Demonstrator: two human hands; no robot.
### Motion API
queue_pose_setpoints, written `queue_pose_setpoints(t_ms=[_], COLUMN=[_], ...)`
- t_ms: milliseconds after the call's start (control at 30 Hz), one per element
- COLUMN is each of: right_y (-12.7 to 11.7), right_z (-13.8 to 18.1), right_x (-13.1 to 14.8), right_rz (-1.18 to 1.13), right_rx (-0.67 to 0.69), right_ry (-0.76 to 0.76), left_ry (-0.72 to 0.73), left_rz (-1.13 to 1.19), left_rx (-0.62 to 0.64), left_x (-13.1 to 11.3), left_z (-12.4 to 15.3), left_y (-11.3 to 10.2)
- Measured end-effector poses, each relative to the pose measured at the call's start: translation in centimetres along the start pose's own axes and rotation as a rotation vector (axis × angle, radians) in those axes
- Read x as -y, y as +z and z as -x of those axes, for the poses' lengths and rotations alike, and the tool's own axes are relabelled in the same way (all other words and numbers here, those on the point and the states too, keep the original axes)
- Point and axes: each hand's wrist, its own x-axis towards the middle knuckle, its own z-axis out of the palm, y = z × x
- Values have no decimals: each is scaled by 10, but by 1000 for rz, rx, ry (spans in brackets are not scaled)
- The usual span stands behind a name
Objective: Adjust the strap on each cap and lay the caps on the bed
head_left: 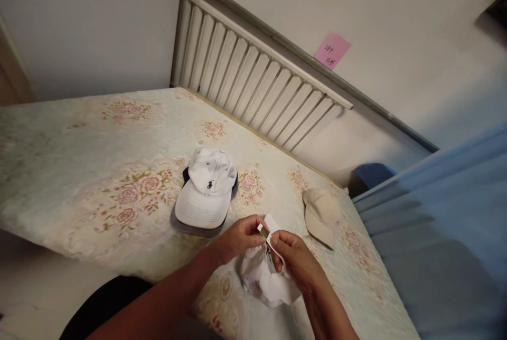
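Head view: four caps in all on the flowered bed. Nearest, one crumpled white cap at the bed's near edge, gripped by two hands. Left hand pinching its brass buckle; right hand pinching the strap just beside. Farther back, one logo cap stacked on one dark cap. To the right, one beige cap, apart. One pink note on the wall above one radiator.

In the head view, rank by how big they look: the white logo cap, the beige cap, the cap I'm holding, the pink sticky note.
1. white logo cap
2-3. held white cap and beige cap: unsure, since the held one is crumpled, nearer and partly hidden
4. pink sticky note, smallest, farthest away
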Motion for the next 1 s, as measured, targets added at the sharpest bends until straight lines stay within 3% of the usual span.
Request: queue_pose_setpoints(t_ms=[1000], right_y=[-8], right_z=[4], right_x=[11], right_rz=[185], right_rx=[75], right_ry=[4], left_ry=[-11], left_rz=[-88], left_rx=[42], left_x=[10], left_z=[-2], left_y=[-8])
